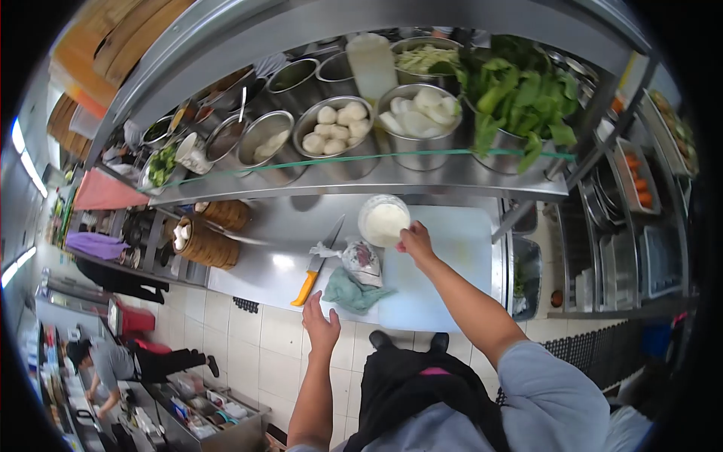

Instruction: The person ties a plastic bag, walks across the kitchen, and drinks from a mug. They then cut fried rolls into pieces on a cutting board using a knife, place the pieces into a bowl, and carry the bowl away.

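My right hand [416,241] is closed on the rim of a round bowl [384,220] with pale white contents, at the top left corner of the white cutting board [437,286]. My left hand [321,322] hovers near the counter's front edge, fingers apart and holding nothing. Just above it lies a knife with a yellow handle [306,288], its blade pointing away. A green cloth [354,292] and a knotted plastic bag [361,260] sit between the knife and the board.
Above the counter, a steel shelf [444,179] holds metal pots of white balls [337,126], sliced white pieces [420,113] and leafy greens [520,98]. Bamboo steamers [207,245] stand at left. Another person [113,365] works at the lower left.
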Demonstrator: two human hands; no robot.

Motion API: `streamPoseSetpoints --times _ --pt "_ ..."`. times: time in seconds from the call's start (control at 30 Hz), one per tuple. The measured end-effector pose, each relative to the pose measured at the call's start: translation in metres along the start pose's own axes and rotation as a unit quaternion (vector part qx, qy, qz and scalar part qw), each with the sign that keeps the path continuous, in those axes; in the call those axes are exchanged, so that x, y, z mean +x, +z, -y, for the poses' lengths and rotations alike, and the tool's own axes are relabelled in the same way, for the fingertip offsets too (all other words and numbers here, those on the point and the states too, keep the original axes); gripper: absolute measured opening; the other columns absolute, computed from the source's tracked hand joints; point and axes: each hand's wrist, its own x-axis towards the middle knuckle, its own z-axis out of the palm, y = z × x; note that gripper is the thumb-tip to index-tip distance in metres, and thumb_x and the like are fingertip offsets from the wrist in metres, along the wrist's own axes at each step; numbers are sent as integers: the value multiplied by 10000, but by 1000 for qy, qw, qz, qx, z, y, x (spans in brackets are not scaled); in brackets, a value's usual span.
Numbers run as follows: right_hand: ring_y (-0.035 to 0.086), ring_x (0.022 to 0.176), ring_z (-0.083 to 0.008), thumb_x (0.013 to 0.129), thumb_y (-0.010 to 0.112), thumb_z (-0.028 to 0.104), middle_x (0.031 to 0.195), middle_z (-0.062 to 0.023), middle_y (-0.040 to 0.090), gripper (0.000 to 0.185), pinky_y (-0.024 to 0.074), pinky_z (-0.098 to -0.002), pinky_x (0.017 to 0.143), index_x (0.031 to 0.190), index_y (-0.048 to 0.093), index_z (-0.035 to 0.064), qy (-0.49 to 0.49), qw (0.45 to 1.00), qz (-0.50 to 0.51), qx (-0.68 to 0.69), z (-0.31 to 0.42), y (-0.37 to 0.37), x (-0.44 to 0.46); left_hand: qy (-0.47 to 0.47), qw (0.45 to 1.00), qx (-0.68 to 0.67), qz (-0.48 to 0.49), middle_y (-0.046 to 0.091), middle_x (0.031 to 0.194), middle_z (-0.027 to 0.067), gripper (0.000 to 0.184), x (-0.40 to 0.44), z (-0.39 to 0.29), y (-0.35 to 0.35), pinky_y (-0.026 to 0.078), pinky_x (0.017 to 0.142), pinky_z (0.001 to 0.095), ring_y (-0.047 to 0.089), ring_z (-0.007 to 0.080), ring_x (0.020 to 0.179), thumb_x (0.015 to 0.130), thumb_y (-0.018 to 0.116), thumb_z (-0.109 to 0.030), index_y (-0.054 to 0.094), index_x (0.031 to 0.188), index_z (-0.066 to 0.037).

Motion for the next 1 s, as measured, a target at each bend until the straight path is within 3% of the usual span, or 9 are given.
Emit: streamPoseSetpoints --times 0.27,0.43,0.53,0.6,0.67,0.8,0.83,0.9,1.0 --pt "697 674 -226 856 610 116 806 -98 628 190 608 -364 623 1001 496 70 110 993 30 -31 -13 61 50 -57 996 -72 -6 575 1310 245 641 -13 34 3 432 1038 529 526 452 1237 841 663 -45 453 1447 -27" --pt "662 787 -219 893 734 514 891 -37 557 469 578 -407 654 1046 529 121 107 992 -38 -59 14 2 36 -80 989 -123 -23 586 1288 226 555 -2 59 10 453 987 527 556 439 1177 848 675 -66 514 1376 -14" --pt "601 651 -163 945 680 461 754 -3 520 372 531 -346 599 917 525 124 68 990 -102 -70 37 -7 10 -11 989 -147 -21 594 1274 198 522 19 54 27 466 942 526 570 418 1159 849 690 -133 550 1342 -29" --pt "615 662 -155 946 688 395 741 -5 556 301 533 -344 606 921 563 123 56 990 -9 -127 40 2 -7 -37 993 -113 22 610 1236 202 505 38 28 30 471 944 514 576 410 1151 848 695 -148 569 1324 -37" --pt "639 677 -153 953 687 337 722 -11 588 238 544 -354 626 1003 611 117 83 951 154 -255 17 19 -22 -59 993 -81 63 626 1198 207 487 52 31 34 477 946 502 583 403 1144 847 701 -162 588 1307 -45" --pt "703 894 -277 870 721 226 1080 -140 670 353 571 -450 767 1194 643 111 -328 769 243 -492 -32 99 -106 -66 996 -41 -44 604 1174 178 496 78 64 32 458 903 509 576 394 1081 828 752 -263 601 1265 -84" --pt "703 894 -277 870 721 226 1080 -140 670 353 571 -450 767 1194 643 111 -327 767 243 -496 -49 114 -113 -108 994 3 -7 605 1160 175 485 79 75 28 459 892 506 573 390 1076 830 756 -265 603 1252 -82" --pt "686 1010 -337 823 725 218 1266 -178 625 462 559 -493 835 1266 642 117 -240 641 200 -701 -78 133 -115 -155 983 50 88 608 1144 161 451 78 108 29 479 853 525 598 378 1085 848 764 -284 593 1208 -74" --pt "685 1018 -370 840 675 199 1267 -183 630 519 563 -485 853 1347 596 126 -161 651 265 -692 -72 153 -104 -153 966 -39 205 612 1123 200 436 78 142 19 522 828 542 632 427 1034 872 752 -280 583 1188 -33"
